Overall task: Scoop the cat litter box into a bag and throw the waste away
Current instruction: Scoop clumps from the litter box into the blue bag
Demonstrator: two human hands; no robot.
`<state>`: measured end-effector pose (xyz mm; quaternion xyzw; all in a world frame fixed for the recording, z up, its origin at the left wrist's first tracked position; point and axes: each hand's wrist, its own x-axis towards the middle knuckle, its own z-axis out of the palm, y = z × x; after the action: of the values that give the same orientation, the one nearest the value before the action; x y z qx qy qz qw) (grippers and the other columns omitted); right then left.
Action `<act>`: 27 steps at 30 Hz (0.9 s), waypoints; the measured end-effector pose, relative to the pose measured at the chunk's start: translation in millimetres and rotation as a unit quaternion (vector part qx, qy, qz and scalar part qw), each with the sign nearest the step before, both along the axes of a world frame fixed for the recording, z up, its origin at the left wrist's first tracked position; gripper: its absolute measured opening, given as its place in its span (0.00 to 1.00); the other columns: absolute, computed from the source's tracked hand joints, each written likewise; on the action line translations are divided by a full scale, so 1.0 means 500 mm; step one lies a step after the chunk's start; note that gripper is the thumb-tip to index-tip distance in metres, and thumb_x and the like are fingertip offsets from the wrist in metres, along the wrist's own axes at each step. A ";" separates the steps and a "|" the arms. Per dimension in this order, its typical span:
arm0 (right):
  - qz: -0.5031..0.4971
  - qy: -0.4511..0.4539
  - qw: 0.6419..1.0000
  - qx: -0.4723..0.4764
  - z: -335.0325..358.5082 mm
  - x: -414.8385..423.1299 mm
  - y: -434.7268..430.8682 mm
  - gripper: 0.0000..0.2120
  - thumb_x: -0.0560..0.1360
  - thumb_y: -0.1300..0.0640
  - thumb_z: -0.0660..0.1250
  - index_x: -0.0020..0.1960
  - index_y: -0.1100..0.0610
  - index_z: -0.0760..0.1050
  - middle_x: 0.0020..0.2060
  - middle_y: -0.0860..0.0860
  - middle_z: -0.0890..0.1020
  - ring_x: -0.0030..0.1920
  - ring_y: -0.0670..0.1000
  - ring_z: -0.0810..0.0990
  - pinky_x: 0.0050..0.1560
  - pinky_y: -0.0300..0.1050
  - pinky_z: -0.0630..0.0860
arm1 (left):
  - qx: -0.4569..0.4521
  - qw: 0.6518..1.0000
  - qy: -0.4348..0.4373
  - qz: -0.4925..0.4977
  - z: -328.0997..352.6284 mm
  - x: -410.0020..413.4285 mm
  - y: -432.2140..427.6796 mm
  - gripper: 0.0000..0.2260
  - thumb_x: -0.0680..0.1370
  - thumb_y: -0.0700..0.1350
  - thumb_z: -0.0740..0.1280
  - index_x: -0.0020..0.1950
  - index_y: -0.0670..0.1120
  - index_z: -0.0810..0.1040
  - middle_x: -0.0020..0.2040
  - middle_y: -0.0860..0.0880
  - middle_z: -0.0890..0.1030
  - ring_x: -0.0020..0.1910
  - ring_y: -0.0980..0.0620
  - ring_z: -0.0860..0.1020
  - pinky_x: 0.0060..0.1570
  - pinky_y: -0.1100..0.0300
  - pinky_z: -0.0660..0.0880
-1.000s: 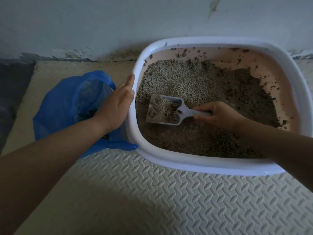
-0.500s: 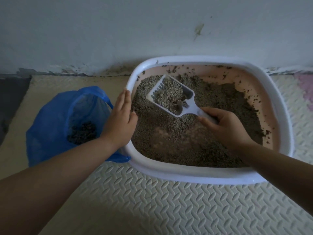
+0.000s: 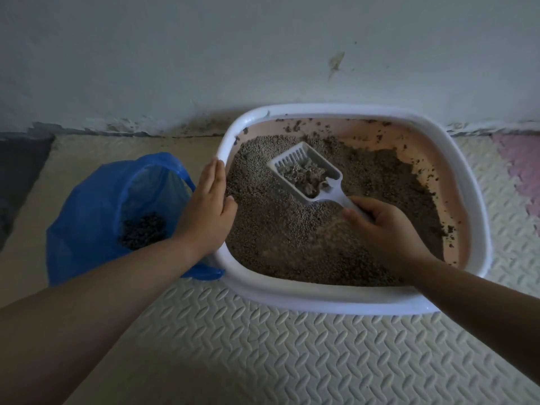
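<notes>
A white-rimmed litter box (image 3: pixel 321 299) with pink inner walls holds grey litter (image 3: pixel 292 238). My right hand (image 3: pixel 385 229) grips the handle of a white slotted scoop (image 3: pixel 306 171), raised over the litter with grey clumps in its bowl. My left hand (image 3: pixel 209 211) rests with straight fingers on the box's left rim. To the left of the box stands an open blue plastic bag (image 3: pixel 93 211) with dark waste at its bottom.
The box and bag sit on cream foam floor mats (image 3: pixel 263 346) against a pale wall (image 3: pixel 263 54). A pink mat tile (image 3: pixel 523 171) lies at the right and a dark tile (image 3: pixel 17 176) at the far left. Scattered litter dirties the wall base.
The scoop rose out of the litter and loose grains sifted through, leaving clumps in its bowl. My left hand stayed on the rim. The view pulled back.
</notes>
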<state>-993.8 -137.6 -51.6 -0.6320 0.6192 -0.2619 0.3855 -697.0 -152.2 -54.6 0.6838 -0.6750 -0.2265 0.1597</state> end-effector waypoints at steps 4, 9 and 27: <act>0.001 0.009 1.000 -0.001 0.008 -0.004 -0.006 0.11 0.77 0.48 0.65 0.57 0.48 0.79 0.34 0.45 0.82 0.29 0.40 0.75 0.32 0.40 0.71 | -0.002 1.000 -0.003 -0.003 0.001 0.000 0.000 0.27 0.82 0.46 0.51 0.78 0.49 0.42 0.78 0.54 0.41 0.76 0.53 0.46 0.67 0.62 0.51; 0.009 0.024 1.000 -0.001 0.009 -0.003 -0.005 0.13 0.77 0.48 0.65 0.59 0.50 0.79 0.35 0.45 0.82 0.31 0.41 0.77 0.31 0.36 0.71 | -0.003 1.000 0.005 -0.002 0.000 0.000 -0.001 0.27 0.82 0.46 0.52 0.78 0.49 0.42 0.78 0.54 0.40 0.76 0.54 0.45 0.69 0.61 0.49; 0.015 0.014 1.000 -0.004 0.022 -0.006 -0.015 0.11 0.76 0.50 0.66 0.58 0.48 0.80 0.27 0.46 0.76 0.23 0.42 0.67 0.24 0.38 0.63 | -0.016 1.000 0.003 -0.006 -0.001 0.001 0.002 0.28 0.82 0.47 0.52 0.78 0.51 0.41 0.78 0.56 0.40 0.76 0.54 0.47 0.65 0.63 0.55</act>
<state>-997.0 -145.0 -40.6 -0.6461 0.6140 -0.2499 0.3782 -696.3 -151.4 -55.2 0.6765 -0.6818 -0.2192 0.1714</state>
